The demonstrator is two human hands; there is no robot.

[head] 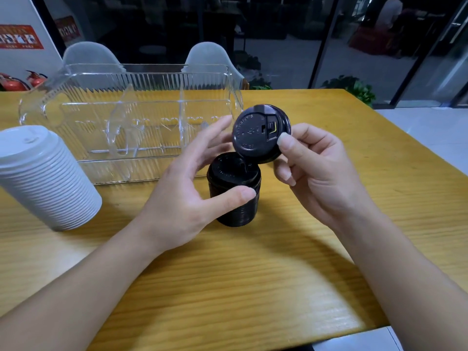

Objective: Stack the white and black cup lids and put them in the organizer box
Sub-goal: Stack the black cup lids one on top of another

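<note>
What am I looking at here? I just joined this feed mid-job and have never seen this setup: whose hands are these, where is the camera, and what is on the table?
There is no machine: a person works bare-handed, and the single picture comes from a camera on their head, looking down and forward. The right hand pinches one black lid, tilted above the black lid stack on the wooden table. The left hand is open, thumb against that stack's side. A taller white lid stack stands at the left. Behind both sits the clear organizer box, with no lids in it yet.
</note>
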